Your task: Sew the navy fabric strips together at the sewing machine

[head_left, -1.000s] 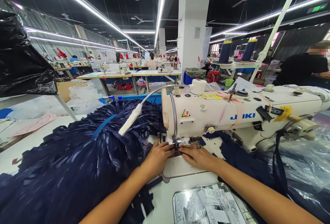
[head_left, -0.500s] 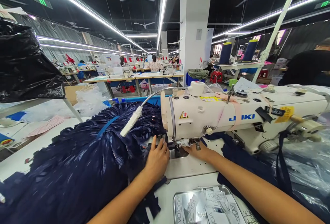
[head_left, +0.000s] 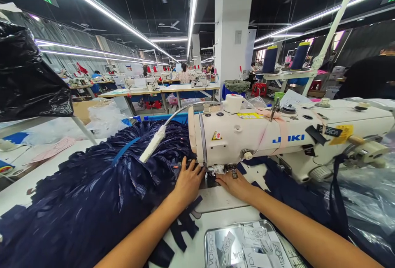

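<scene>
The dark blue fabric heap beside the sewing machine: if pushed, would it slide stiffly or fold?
The dark blue fabric heap would probably fold and bunch, since it lies in soft ruffled layers. Its bulk suggests it drags rather than glides. Loose strips at its edge may shift separately.

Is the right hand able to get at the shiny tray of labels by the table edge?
Probably yes: the right hand rests by the needle, and the tray lies open just beneath its forearm.

The left hand point(head_left: 187, 181) has slid from the needle plate onto the edge of the dark blue fabric point(head_left: 92, 194), fingers now spread, while the right hand point(head_left: 235, 183) pulled back slightly from under the needle
</scene>
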The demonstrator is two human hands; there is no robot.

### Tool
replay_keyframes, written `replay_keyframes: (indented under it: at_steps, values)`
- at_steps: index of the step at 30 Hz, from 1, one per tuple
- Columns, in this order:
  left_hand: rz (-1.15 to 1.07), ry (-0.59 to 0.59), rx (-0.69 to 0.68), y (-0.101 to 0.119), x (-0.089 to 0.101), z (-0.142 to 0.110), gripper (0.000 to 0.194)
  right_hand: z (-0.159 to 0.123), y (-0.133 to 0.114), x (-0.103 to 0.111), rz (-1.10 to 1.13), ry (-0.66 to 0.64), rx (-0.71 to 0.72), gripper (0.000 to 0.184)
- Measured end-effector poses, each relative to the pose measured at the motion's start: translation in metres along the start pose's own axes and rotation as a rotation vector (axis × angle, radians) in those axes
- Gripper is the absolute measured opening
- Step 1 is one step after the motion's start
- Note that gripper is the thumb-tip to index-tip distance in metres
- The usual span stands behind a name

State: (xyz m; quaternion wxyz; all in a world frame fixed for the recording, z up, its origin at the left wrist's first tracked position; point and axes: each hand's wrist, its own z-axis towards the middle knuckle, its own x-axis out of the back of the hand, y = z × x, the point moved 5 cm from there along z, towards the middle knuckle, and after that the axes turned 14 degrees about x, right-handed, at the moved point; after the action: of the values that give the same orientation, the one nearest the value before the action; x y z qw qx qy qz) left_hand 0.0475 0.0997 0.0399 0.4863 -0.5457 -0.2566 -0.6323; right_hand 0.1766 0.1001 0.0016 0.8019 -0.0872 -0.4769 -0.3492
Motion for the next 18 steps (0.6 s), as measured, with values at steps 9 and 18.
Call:
replay_keyframes:
  at_steps: [9, 18]
  values:
    - [-0.058, -0.001, 0.006, 0.001, 0.001, 0.008, 0.033, 0.007, -0.005, 0.004, 0.02, -0.101, -0.071, 0.02]
    - [-0.052, -0.034, 0.029, 0.0, -0.003, 0.016, 0.034, 0.0, 0.0, -0.007, 0.023, -0.112, -0.245, 0.031]
